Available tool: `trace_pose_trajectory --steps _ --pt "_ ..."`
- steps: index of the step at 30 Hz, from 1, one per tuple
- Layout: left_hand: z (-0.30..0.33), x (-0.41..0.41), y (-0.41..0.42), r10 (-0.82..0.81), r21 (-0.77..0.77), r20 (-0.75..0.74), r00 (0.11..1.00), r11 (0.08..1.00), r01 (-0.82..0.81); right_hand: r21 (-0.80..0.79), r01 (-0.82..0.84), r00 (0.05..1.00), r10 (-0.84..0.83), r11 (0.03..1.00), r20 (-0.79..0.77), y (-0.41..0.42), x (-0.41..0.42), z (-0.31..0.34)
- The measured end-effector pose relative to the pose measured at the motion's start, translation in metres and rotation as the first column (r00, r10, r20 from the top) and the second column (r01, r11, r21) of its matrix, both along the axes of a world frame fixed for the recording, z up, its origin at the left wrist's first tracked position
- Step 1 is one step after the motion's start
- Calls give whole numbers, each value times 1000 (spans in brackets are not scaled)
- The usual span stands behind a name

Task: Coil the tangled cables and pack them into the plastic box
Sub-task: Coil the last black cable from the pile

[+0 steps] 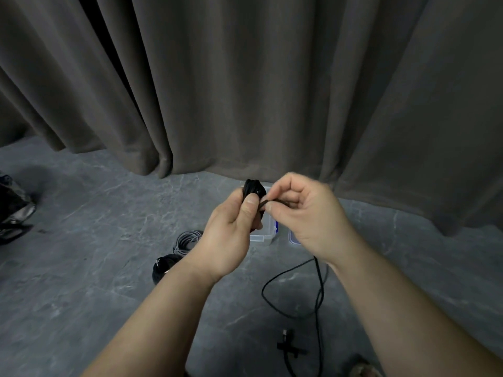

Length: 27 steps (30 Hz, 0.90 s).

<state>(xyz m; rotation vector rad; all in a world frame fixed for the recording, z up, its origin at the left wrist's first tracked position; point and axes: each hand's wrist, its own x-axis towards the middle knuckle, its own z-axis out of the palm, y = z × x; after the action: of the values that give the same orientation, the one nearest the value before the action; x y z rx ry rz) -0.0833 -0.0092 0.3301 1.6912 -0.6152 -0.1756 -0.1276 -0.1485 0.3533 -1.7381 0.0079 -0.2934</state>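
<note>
- At 9 o'clock, at the left edge of the view, a dark crumpled bag or bundle (12,208) sits on the grey marbled stone floor (81,268); it plays no part in this step.
- At 7 o'clock from the hands, 2 finished coils lie on the floor: a grey round cable coil (187,238) and, just nearer the person, a black round cable coil (166,265). Both wait to be packed.
- The left hand (231,235) is clenched round a black bundle of coiled cable (253,189), thumb pressed on its front. I judge this grip should stay firm so the loops do not spring apart.
- The right hand (302,213) pinches a short black strand at the bundle between thumb and forefinger. The step in hand looks like wrapping or tucking a turn round the coil; keeping that strand taut and laying it flat over the loops should hold them together.
- Directly behind the hands, at 12 o'clock, the clear plastic box (262,236) stands on the floor near the grey pleated curtain (245,91), with what may be its blue-edged lid (292,238) beside it at 3 o'clock.
- At 5 o'clock a loose black cable tail (318,295) hangs from below the right wrist and loops on the floor towards a small black connector (289,346); feeding it without kinks would help.
</note>
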Motion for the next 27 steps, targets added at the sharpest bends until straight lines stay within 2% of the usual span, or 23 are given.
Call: trace_pose_trajectory --steps 4,7,14,18,20,22,25,27 --pt "4 -3 0 -53 15 -23 998 998 53 -24 154 983 -151 988 102 -2 4 -2" --pt "5 -4 -1 -87 52 -58 995 995 90 -18 197 970 -192 980 148 -4 6 -3" --pt "10 -4 0 -1 -63 -117 993 998 -6 33 198 975 -200 980 98 -6 9 -11" --pt "14 -1 -1 64 -181 -262 963 977 -114 48 273 961 -275 961 31 -8 13 -20" --pt "18 0 -3 48 -318 -345 937 934 -165 20 325 946 -324 946 -21 -10 15 -28" --pt "22 4 -4 38 -457 -453 891 848 -269 -23 374 924 -375 927 -78 -12 18 -36" --pt "23 13 0 77 -497 -572 817 760 -419 -131 407 901 -421 904 -105 -12 20 -45" --pt "23 17 4 139 -484 -613 777 712 -509 -332 372 906 -417 867 -73 -10 19 -48"
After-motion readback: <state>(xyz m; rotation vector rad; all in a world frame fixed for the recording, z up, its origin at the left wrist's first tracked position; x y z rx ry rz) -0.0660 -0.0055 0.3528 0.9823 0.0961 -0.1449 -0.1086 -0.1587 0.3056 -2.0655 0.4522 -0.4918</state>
